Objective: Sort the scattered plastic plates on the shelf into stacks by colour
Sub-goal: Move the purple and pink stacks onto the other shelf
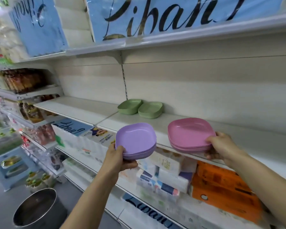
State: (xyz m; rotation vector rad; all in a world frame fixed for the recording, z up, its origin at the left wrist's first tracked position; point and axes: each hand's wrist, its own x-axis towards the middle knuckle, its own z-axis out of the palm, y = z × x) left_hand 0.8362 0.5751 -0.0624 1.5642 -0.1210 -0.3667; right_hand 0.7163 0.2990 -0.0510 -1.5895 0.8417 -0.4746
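Observation:
My left hand [120, 158] grips a stack of purple plates [135, 140] by its near edge, holding it in the air just in front of the white shelf [82, 107]. A stack of pink plates [191, 133] sits at the shelf's front edge, and my right hand [221, 148] holds its right side, thumb on top and fingers underneath. Farther back on the same shelf lie two green plates [139, 107] side by side, the right one overlapping the left; whether each is a stack I cannot tell.
The shelf's left part and its right part behind the pink stack are bare. Tissue packs [165, 176] and orange boxes [221, 187] fill the shelf below. A steel pot [35, 207] stands on the floor at lower left. Packaged goods line the shelves to the left.

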